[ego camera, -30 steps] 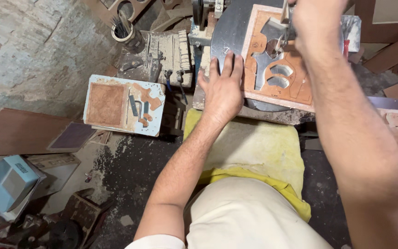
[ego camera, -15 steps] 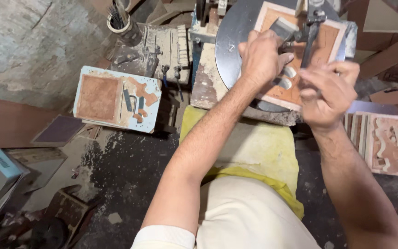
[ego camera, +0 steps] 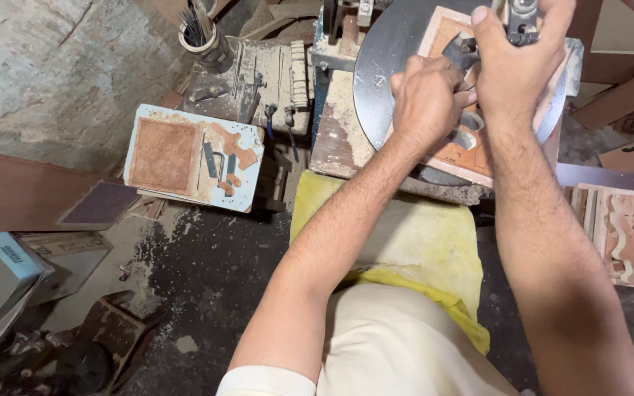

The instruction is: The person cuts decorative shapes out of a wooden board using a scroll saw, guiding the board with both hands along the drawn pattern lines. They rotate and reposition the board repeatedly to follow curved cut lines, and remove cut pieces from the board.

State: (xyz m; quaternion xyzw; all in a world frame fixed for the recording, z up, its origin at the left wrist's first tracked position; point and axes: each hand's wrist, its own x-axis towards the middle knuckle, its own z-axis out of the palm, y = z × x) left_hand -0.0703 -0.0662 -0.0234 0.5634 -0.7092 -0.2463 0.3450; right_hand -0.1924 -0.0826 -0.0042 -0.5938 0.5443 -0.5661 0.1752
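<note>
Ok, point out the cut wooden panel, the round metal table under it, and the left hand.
wooden panel (ego camera: 471, 155), head view, lower face.
round metal table (ego camera: 383, 66), head view, bare left part.
left hand (ego camera: 425, 99), head view, back of hand.

My left hand (ego camera: 425, 99) presses the wooden panel (ego camera: 458, 150) on the round metal table (ego camera: 387, 62); my right hand (ego camera: 519, 62) grips the saw's metal clamp (ego camera: 521, 20).
</note>
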